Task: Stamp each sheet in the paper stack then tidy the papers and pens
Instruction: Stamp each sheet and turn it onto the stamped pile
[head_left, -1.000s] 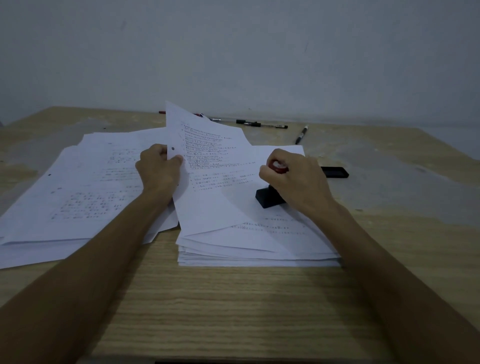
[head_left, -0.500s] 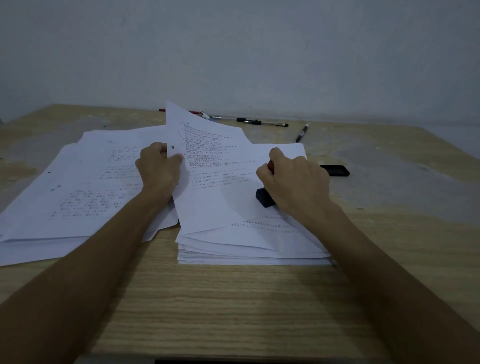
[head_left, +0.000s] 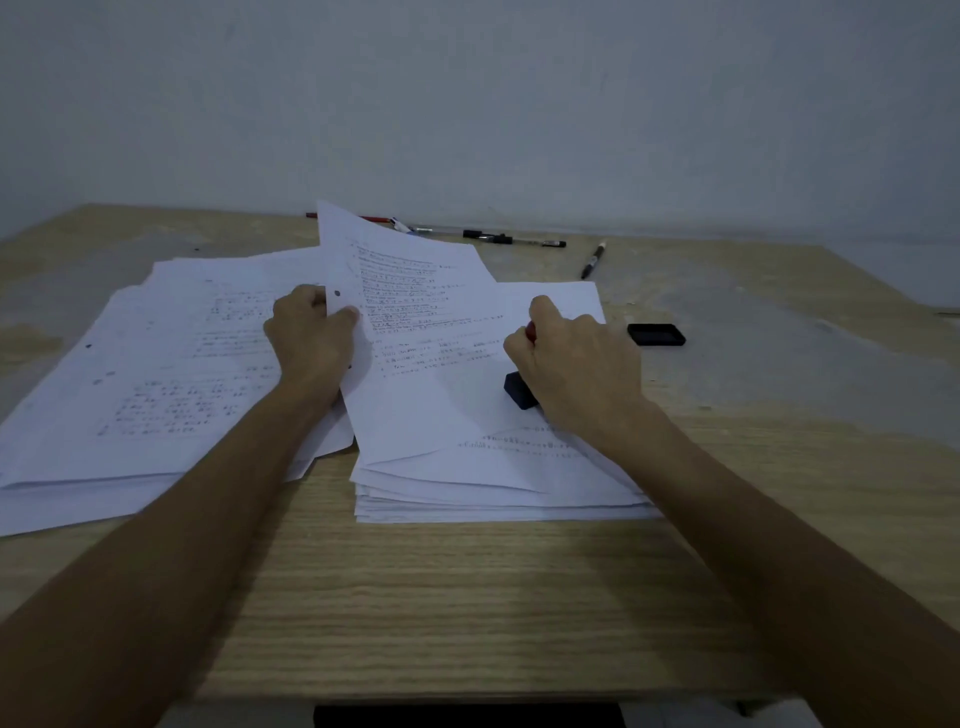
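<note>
Both hands keep their grips: left (head_left: 311, 338) pinching lifted sheet (head_left: 415, 332), right (head_left: 576, 364) pressing stamp (head_left: 519, 391) lower.

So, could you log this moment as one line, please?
left hand pinches lifted sheet | right hand presses stamp on stack

A light wooden table (head_left: 467, 597) with visible grain and dull grey worn patches stands against a plain, pale grey-blue wall (head_left: 467, 104). The lighting is dim and even.
</note>
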